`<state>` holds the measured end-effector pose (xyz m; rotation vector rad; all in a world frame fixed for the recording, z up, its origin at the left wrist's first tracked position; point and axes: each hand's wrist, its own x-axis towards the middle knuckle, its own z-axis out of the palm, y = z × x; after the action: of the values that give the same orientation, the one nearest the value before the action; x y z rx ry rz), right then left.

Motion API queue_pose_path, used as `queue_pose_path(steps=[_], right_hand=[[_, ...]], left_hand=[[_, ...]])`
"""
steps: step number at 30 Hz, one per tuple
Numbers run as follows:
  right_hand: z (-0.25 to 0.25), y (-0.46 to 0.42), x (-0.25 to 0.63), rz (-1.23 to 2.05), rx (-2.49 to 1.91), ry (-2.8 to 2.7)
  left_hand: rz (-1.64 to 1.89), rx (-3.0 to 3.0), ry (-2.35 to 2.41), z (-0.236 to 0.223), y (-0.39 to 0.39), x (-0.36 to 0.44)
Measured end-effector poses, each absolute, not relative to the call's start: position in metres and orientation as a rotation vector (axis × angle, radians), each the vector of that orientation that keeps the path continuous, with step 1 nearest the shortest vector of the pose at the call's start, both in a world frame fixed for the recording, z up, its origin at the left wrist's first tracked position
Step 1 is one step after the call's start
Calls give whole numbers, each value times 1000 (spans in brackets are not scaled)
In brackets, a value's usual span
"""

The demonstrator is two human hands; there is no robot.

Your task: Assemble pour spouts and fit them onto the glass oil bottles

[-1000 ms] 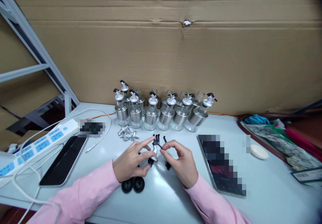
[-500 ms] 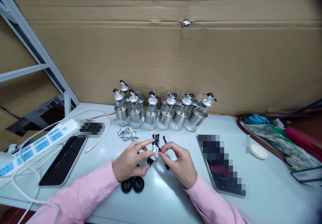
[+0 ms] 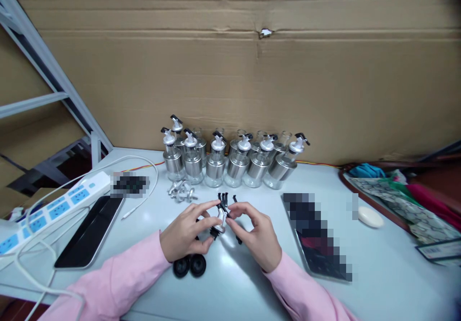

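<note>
Spout (image 3: pixel 221 216) stays pinched in left hand (image 3: pixel 184 233); right hand (image 3: pixel 260 238), gripping lever (image 3: pixel 225 211), has shifted closer.

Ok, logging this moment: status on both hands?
Left hand holding silver pourer. Right hand pinching black lever at it. Loose black levers close beyond.

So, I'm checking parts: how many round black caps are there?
2: the left cap and right cap, side by side on the table near the left hand, which may hide more.
</note>
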<state>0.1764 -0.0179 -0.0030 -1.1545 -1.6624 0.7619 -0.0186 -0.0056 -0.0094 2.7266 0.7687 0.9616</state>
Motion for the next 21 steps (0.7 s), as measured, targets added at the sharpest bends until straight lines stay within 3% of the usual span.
queue_pose_path(steps=[21], right_hand=[[-4,-19,176,783,-1125,-1587]], left_hand=[[887,2731,793,-11,-7,-19]])
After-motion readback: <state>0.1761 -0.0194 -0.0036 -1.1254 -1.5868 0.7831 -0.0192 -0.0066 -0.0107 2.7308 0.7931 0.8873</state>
